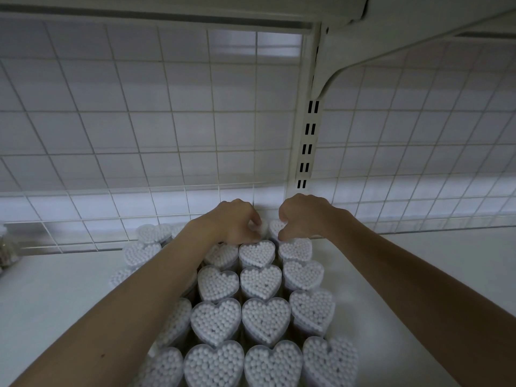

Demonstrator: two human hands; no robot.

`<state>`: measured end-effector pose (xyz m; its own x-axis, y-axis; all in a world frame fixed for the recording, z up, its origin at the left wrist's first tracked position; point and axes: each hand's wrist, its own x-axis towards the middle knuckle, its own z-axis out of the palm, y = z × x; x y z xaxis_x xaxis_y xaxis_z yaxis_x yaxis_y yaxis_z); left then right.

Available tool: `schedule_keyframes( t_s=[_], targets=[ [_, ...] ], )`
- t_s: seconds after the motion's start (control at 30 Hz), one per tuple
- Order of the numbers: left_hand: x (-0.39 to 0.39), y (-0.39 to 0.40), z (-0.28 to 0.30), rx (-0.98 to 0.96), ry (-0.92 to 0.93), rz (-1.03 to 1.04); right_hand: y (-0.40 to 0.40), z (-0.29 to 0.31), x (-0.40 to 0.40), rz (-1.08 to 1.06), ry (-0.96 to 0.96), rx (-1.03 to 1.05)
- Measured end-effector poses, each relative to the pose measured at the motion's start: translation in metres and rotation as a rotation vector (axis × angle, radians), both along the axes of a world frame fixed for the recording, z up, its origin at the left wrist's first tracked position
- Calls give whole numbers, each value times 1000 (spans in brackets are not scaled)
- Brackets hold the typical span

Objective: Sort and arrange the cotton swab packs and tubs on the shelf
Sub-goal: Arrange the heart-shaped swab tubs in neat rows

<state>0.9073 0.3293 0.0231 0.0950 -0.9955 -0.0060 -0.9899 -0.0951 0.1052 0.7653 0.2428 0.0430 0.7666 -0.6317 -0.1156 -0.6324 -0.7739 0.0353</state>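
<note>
Right now both grips work the back row. The left hand [237, 222] has its fingers curled down over a rear heart tub [261, 229], thumb and fingertips pinching its lid edge. The right hand [300, 215] is curled too, thumb tip down at the neighbouring back tub [276, 227]; whether it truly holds it or only touches the rim I cannot tell, since the fingers hide the contact.

Key relation: the two back tubs sit directly under the fingertips, side by side, hard against the wire grid back [167, 135] of the shelf [55, 289]. Heart points face toward the person. Left hand is nearer the left tub, right hand nearer the right one; the hands are close but not touching.

Pose: both forearms reach straight forward over the block of heart tubs [261, 283], wrists dropped, knuckles up. The left forearm crosses above the left-hand columns and hides some.

Outward: tubs stand in tight rows, lids up, swab tips showing. Looser tubs [142, 252] at the left rear look less aligned. A jar [7, 247] stands at far left. Upright post [307, 152] rises behind the right hand.

Judgement: next move is likely nudging these two square with the rows in front.
</note>
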Motion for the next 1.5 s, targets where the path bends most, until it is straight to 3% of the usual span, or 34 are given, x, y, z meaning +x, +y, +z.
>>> schedule_keyframes(
  t_s=[0.33, 0.9, 1.27, 1.5],
  targets=[
    [5, -2, 1, 44, 118, -2, 3, -1, 3, 13, -49, -26],
    [1, 17, 13, 59, 93, -3, 10, 1, -5, -33, -79, 1],
    [-34, 75, 38, -98, 98, 106, 23, 18, -51, 1, -315, 126],
    [-81, 137, 33, -295, 173, 248, 80, 13, -91, -1, -539, 203]
  ],
)
